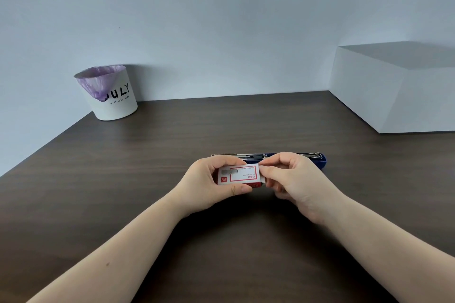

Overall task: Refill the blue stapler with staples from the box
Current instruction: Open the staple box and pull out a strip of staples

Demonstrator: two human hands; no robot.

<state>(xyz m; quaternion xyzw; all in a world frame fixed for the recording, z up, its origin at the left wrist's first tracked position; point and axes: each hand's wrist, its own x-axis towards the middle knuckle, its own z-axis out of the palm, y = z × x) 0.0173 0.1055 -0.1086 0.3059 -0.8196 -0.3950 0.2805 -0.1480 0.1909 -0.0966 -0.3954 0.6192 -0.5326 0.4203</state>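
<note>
- Your left hand (209,184) has the red-and-white staple box (240,175) gripped, thumb under the near edge and fingers over the far side.
- Your right hand (293,179) pinches the box's right end, fingertips on the white flap there.
- The box sits up off the table (147,167), label facing you.
- Just behind your hands, the blue stapler (322,160) lies opened flat, its metal rail showing.
- Far left corner: a white bin (115,103) with a purple liner.
</note>
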